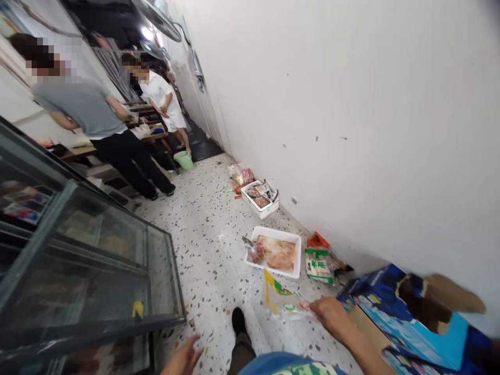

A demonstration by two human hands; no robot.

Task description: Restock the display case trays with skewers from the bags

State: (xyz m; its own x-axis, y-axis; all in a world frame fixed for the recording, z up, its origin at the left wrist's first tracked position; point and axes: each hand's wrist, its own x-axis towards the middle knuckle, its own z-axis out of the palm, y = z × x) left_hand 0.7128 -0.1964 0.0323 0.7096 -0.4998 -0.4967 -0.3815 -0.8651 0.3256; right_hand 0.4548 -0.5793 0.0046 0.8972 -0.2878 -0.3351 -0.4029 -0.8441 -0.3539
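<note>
My right hand is closed on the edge of a clear plastic bag with yellow, green and pink print, held low over the floor. What is inside the bag is hard to make out. At the bottom left, my left hand is slightly blurred, its fingers stretched out and nothing in them. Just beyond the bag stands a white tray with pale pink meat and a knotted clear bag of reddish food. Beside the tray lies a green-and-white food packet against the wall.
An open glass-door fridge stands on the left. Along the wall are a white box of packets, more packets and torn blue cartons. Two people stand near a table at the back, by a green bin.
</note>
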